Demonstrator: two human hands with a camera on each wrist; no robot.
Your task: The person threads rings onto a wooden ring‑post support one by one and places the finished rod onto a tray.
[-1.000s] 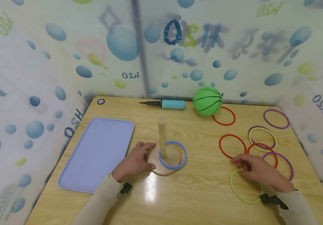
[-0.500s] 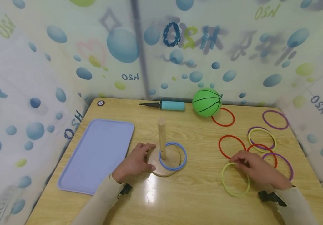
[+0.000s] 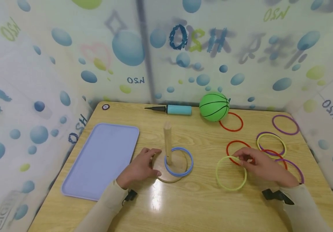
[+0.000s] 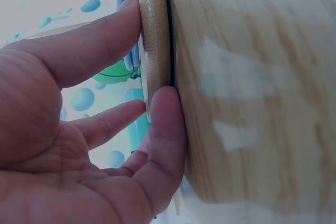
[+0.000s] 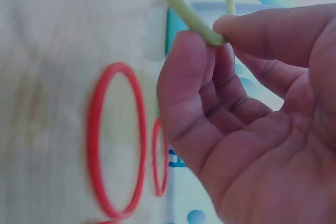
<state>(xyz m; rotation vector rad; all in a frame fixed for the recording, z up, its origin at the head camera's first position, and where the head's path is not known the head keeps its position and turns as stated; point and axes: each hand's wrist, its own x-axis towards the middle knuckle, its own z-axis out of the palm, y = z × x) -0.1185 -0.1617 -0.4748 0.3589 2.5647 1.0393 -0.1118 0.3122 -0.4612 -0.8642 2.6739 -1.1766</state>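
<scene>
I observe right hand [image 3: 262,166] pinching yellow-green ring [image 5: 185,10], ring toward desk's [image 3: 195,206] right edge from upright peg [image 3: 168,143]; left hand [image 3: 137,168], nearer peg, grips base [image 3: 159,163] by left rim.

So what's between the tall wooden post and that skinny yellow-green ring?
In the head view, from the wooden post: its round wooden base, the circular blue rings looped round it, then bare wooden tabletop before the thin yellow-green ring.
</scene>
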